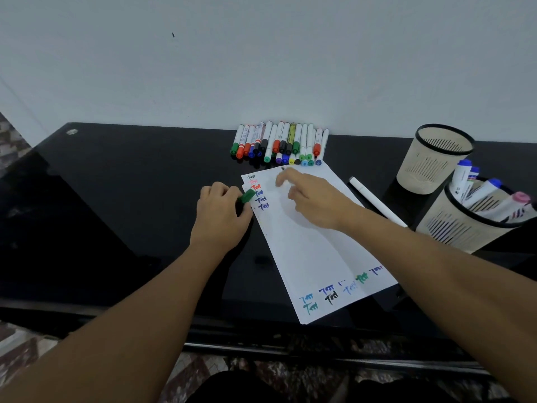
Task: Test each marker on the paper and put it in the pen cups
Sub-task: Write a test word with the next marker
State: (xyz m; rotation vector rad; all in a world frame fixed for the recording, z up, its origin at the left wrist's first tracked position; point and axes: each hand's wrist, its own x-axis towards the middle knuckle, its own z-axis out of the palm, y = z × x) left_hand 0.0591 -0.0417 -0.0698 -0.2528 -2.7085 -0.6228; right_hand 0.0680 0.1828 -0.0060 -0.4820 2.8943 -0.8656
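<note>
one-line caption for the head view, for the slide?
Left hand holds a green cap; right hand reaches over the test paper toward the marker row.

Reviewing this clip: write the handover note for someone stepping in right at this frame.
Left hand grips a green cap at the paper's left edge. Right hand holds a marker, mostly hidden, tip over the paper's top. Done: several "Test" marks written; near cup holds a few markers. Far cup looks empty. Left: the row of markers by the wall, plus a white marker lying right of the paper.
</note>
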